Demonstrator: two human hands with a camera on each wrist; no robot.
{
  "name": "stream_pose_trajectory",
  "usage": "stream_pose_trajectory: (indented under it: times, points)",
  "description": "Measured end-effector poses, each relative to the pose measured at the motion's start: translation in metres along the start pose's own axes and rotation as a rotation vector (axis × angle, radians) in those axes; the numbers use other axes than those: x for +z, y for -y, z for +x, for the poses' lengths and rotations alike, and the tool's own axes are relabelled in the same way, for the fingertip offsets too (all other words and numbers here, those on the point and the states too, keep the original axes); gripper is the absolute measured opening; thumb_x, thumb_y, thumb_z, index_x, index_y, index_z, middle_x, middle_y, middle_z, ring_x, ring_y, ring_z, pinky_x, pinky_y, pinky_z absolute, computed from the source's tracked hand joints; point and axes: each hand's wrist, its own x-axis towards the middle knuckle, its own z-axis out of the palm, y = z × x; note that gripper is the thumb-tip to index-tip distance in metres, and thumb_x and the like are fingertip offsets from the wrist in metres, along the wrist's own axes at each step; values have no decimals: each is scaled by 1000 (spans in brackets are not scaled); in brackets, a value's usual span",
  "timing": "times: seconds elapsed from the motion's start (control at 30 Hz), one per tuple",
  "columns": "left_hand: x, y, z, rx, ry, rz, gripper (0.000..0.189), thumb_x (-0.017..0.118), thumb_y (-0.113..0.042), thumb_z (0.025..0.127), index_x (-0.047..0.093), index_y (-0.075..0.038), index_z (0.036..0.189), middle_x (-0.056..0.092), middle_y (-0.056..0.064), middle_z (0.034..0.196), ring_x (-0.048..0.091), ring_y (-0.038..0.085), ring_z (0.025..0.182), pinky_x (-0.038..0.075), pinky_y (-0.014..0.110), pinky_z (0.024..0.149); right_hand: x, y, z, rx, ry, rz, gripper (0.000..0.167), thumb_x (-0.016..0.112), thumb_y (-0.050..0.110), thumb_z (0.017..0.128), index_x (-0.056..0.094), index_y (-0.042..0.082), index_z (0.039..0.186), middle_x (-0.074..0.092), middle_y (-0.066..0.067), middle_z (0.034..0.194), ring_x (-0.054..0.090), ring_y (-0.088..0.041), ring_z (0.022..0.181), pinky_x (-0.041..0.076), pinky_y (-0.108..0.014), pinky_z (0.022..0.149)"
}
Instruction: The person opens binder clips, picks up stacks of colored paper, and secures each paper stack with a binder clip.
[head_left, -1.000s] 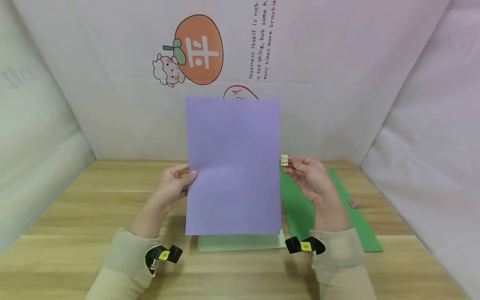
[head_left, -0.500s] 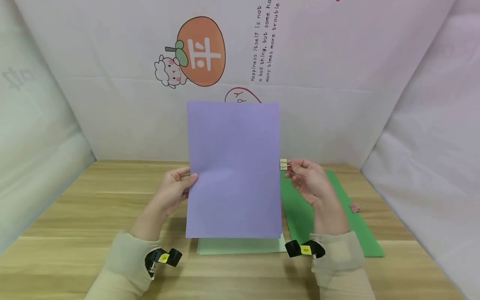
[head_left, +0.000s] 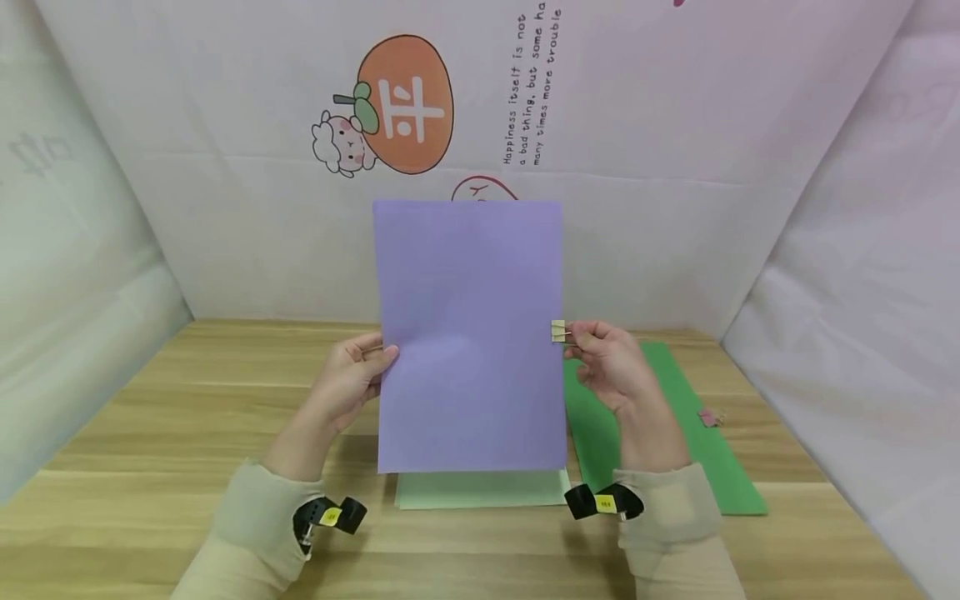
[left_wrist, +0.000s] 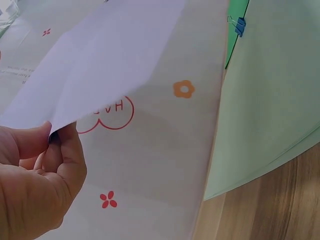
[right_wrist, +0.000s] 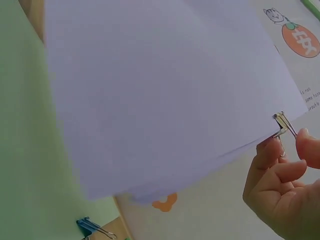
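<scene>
A stack of purple paper (head_left: pixel 468 333) is held upright in the head view. My left hand (head_left: pixel 352 375) pinches its left edge between thumb and fingers. At the opposite edge, my right hand (head_left: pixel 607 362) holds a gold binder clip (head_left: pixel 558 331) by its wire handles. The clip's mouth sits over the paper's edge. The right wrist view shows the same clip (right_wrist: pixel 280 122) near the paper's corner, thumb on one handle and fingers at the other. Slightly separated sheet edges show there. The left wrist view has my left hand (left_wrist: pixel 42 175) on the paper's edge.
Pale green paper (head_left: pixel 483 490) lies beneath the purple paper on the wooden table (head_left: pixel 187 433). A blue binder clip (left_wrist: pixel 240 26) is on the pale green paper's edge. To the right, green paper (head_left: pixel 723 467) bears a pink clip (head_left: pixel 708 417). White printed cloth (head_left: pixel 637 100) stands behind.
My right hand has moved left, bringing the gold binder clip from beside the purple paper to over its right edge. My left hand keeps its hold on the paper.
</scene>
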Motion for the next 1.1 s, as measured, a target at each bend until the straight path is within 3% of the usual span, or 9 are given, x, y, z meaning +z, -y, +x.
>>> stream_pose_trajectory:
  times: [0.47, 0.93, 1.1]
  points:
    - [1, 4, 0, 19, 17, -18, 44, 46, -5, 104, 39, 12, 144, 75, -14, 86, 71, 3, 75, 57, 18, 69, 2, 2, -2, -5, 12, -35, 17, 55, 25, 101, 64, 18, 89, 63, 10, 86, 55, -4, 74, 34, -16, 57]
    - [-2, -2, -4, 21, 17, -17, 46, 47, -6, 104, 37, 10, 146, 75, -14, 89, 71, 3, 79, 57, 19, 72, 0, 6, -4, 2, 62, -99, 15, 49, 24, 105, 61, 16, 108, 66, 12, 92, 57, -6, 85, 36, -17, 63]
    - [-5, -5, -6, 22, 13, -12, 47, 49, -7, 104, 37, 11, 146, 75, -14, 89, 71, 3, 78, 57, 19, 72, 2, 3, -3, -8, 70, -69, 16, 50, 21, 105, 65, 20, 101, 68, 13, 91, 59, -7, 87, 35, -19, 67]
